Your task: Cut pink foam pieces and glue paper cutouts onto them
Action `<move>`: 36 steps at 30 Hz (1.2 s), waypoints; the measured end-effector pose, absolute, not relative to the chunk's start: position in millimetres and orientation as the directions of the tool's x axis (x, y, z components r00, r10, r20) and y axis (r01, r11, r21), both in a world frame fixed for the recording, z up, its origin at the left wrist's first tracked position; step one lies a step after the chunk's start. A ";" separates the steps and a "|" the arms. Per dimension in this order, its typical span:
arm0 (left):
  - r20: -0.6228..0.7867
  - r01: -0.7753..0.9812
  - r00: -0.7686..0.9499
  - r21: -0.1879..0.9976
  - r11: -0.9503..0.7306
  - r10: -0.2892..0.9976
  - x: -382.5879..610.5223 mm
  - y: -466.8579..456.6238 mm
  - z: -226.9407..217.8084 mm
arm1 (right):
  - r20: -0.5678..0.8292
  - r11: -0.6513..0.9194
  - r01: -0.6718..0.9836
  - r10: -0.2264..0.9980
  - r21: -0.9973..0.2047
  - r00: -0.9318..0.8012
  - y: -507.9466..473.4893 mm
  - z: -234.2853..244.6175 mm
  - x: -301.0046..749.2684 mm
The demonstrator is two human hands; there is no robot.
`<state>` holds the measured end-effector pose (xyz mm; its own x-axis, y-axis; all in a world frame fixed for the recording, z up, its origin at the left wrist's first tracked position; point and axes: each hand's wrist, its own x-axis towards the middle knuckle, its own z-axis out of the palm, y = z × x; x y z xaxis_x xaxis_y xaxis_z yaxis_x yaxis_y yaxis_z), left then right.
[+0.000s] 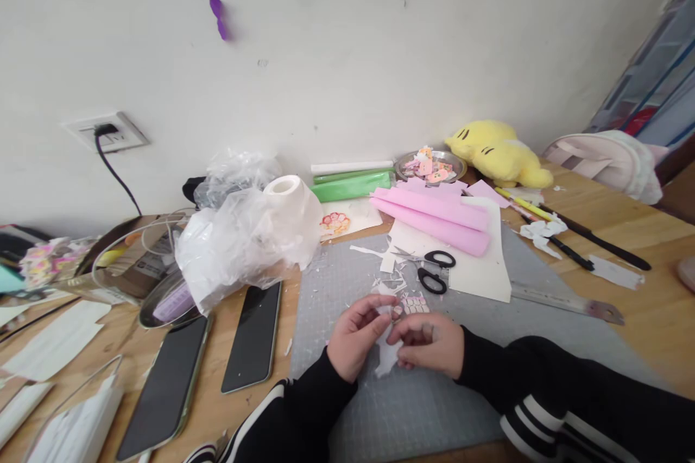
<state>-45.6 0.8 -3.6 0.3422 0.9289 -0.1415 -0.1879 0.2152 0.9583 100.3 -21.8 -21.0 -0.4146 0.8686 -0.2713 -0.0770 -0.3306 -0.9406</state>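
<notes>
Over the grey cutting mat [347, 419], my left hand [358, 336] has its fingers closed on a small white paper piece [386, 354]. From the other side my right hand [431, 343] pinches the same paper with thumb and fingertips. The paper has an irregular outline; my fingers hide part of it. Just beyond my hands lie a small pink-patterned sheet [415, 304] and thin white paper scraps [385, 278]. Black-handled scissors [433, 281] rest a little farther back, blades pointing left.
Pink paper rolls [434, 221] lie on a white sheet [483, 278] behind the scissors. A metal ruler [565, 299] is at the right. Two phones, one a black-screened phone [253, 336], and a plastic-wrapped tissue roll [293, 217] occupy the left. A yellow plush toy [499, 152] sits by the wall.
</notes>
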 end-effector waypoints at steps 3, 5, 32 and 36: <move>-0.164 -0.205 0.335 0.949 0.242 0.928 -44.7 1.1 -4.9 | -0.215 -0.269 -0.071 0.879 -0.960 -0.426 -25.6 -20.3 99.6; -0.135 -0.183 0.317 0.963 0.200 0.939 -45.2 1.7 -6.2 | -0.225 -0.278 -0.061 0.872 -0.959 -0.434 -25.7 -19.3 99.0; -0.043 -0.216 0.446 0.964 0.155 0.894 -44.8 0.6 -11.9 | -0.404 -0.445 -0.037 0.842 -0.895 -0.359 -9.4 -5.7 103.0; -0.028 -0.192 0.465 0.973 0.131 0.885 -44.9 -0.8 -12.6 | -0.396 -0.433 -0.015 0.839 -0.901 -0.373 -11.2 -2.4 103.8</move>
